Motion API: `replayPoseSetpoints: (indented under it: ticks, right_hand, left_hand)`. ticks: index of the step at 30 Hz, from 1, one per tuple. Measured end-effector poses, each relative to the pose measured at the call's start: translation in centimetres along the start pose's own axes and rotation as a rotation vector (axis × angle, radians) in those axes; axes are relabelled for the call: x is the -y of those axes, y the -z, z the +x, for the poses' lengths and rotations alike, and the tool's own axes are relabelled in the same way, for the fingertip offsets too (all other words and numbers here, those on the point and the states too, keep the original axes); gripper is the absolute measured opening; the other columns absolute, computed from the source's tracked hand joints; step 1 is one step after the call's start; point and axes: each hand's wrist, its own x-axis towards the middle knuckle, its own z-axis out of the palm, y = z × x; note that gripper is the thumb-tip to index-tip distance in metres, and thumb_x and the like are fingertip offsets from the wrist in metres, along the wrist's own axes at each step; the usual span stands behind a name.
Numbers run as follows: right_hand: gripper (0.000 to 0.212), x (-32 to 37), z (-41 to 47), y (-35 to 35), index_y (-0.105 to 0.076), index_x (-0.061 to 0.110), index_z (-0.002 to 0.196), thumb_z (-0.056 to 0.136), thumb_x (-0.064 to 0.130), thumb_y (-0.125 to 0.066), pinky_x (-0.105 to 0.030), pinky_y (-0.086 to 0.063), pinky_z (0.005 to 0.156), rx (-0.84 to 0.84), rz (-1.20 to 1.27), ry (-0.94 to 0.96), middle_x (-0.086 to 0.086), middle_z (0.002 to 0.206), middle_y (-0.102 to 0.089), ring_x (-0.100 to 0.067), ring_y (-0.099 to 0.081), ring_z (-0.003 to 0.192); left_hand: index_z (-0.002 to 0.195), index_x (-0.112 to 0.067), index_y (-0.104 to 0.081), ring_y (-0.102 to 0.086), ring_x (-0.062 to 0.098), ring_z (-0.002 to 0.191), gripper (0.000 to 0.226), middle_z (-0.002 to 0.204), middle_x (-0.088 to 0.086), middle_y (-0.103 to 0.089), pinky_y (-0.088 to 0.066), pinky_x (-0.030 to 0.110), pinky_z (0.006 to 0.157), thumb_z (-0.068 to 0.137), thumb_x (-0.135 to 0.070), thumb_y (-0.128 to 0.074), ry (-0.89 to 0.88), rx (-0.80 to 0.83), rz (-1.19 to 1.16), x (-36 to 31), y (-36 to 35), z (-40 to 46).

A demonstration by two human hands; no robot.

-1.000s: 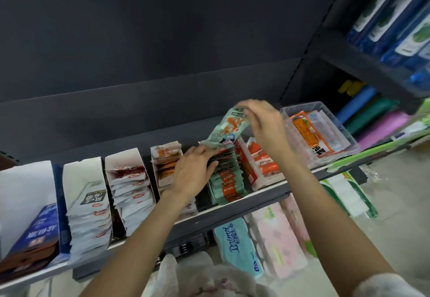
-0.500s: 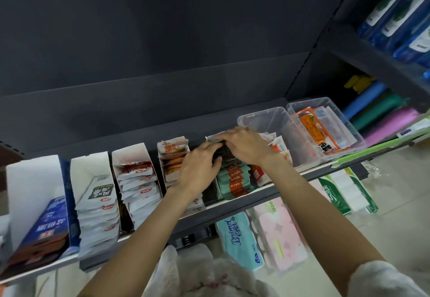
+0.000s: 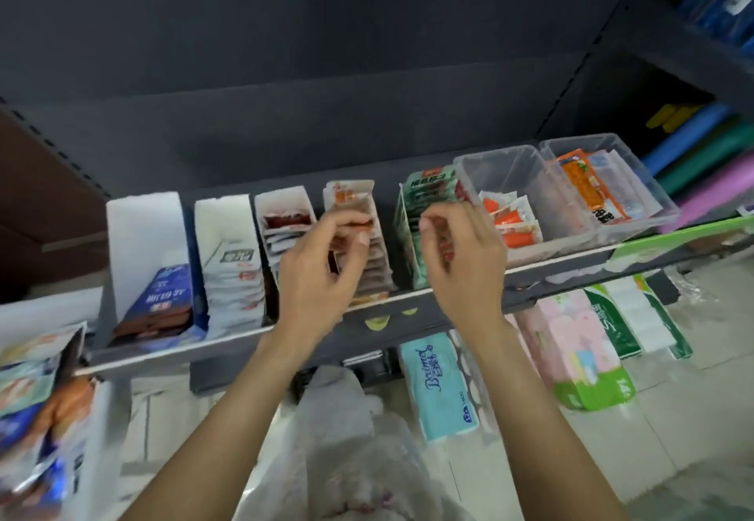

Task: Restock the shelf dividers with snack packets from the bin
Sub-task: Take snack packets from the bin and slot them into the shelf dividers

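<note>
White card dividers stand in a row on the dark shelf [image 3: 245, 337]. One holds green snack packets [image 3: 424, 190], the one to its left orange-brown packets [image 3: 351, 194], then red packets [image 3: 285, 220] and white ones [image 3: 232, 271]. My left hand [image 3: 322, 267] hovers in front of the orange-brown row, fingers loosely curled, nothing plainly in it. My right hand [image 3: 465, 263] hovers in front of the green row, also loosely curled and holding nothing that I can see. The bin [image 3: 100, 418] of mixed snack packets [image 3: 36, 398] sits blurred at the lower left.
Two clear tubs [image 3: 514, 169] with orange packets [image 3: 514, 222] stand at the shelf's right end. A blue box stack [image 3: 167, 296] fills the leftmost divider. Tissue packs [image 3: 440, 386] lie below the shelf. A white plastic bag [image 3: 347, 459] is below my arms. Coloured rolls [image 3: 693, 141] lie far right.
The green packet went from my right hand into its divider. Both hands pressed it down, then lifted off and drew back. The view swung left, bringing the bin into sight.
</note>
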Motion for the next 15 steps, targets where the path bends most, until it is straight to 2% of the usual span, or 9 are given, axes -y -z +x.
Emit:
replayPoseSetpoints:
  ticks: [2,4,8,11,13,15]
  right_hand:
    - [0.012,2.6,-2.9,-0.1,-0.062,0.004,0.092,0.092,0.013,-0.054,-0.025,-0.043,0.067,0.021,0.097,0.001,-0.005,0.085,-0.062,-0.02,-0.055,0.077]
    - [0.016,4.6,-6.0,-0.7,-0.062,0.005,0.097,0.093,0.016,-0.051,-0.027,-0.045,0.064,0.124,0.167,-0.001,-0.002,0.086,-0.061,-0.019,-0.057,0.078]
    - [0.023,8.2,-12.7,-2.9,-0.058,0.017,0.109,0.092,0.026,-0.046,-0.03,-0.05,0.064,0.516,0.176,-0.033,0.003,0.095,-0.062,-0.015,-0.06,0.085]
    - [0.026,10.3,-16.6,-5.1,-0.055,0.02,0.117,0.092,0.023,-0.049,-0.036,-0.051,0.071,0.815,0.119,-0.048,0.001,0.103,-0.064,-0.021,-0.062,0.093]
    - [0.03,11.6,-18.5,-6.5,-0.052,0.022,0.124,0.094,0.022,-0.048,-0.036,-0.049,0.079,0.969,0.116,-0.05,0.001,0.111,-0.063,-0.022,-0.06,0.1]
    - [0.033,13.0,-20.0,-8.2,-0.048,0.024,0.129,0.096,0.023,-0.046,-0.032,-0.045,0.083,1.094,0.112,-0.052,0.003,0.117,-0.061,-0.019,-0.058,0.105]
  left_hand:
    - [0.105,-0.022,-0.059,-0.058,-0.004,0.077,0.015,0.086,-0.02,-0.06,-0.046,0.014,0.07,0.092,-0.023,-0.051,0.018,-0.07,0.009,0.0,2.0,-3.2]
    - [0.102,-0.019,-0.062,-0.058,-0.001,0.073,0.016,0.081,-0.017,-0.06,-0.048,0.019,0.067,0.092,-0.025,-0.05,0.061,-0.075,0.054,0.6,4.1,-6.7]
    - [0.105,-0.025,-0.063,-0.059,-0.001,0.076,0.029,0.084,-0.017,-0.065,-0.052,0.027,0.066,0.088,-0.041,-0.046,0.207,0.127,0.322,3.3,8.6,-13.8]
    - [0.109,-0.028,-0.062,-0.061,0.008,0.086,0.034,0.091,-0.017,-0.065,-0.049,0.026,0.072,0.083,-0.046,-0.046,0.382,0.291,0.453,5.6,12.0,-19.1]
    - [0.11,-0.026,-0.063,-0.062,0.013,0.09,0.028,0.095,-0.013,-0.066,-0.046,0.024,0.072,0.086,-0.038,-0.056,0.486,0.289,0.503,6.9,14.5,-22.2]
    - [0.111,-0.024,-0.065,-0.063,0.014,0.089,0.023,0.098,-0.009,-0.067,-0.048,0.026,0.072,0.087,-0.026,-0.063,0.593,0.21,0.513,8.2,17.2,-24.4]
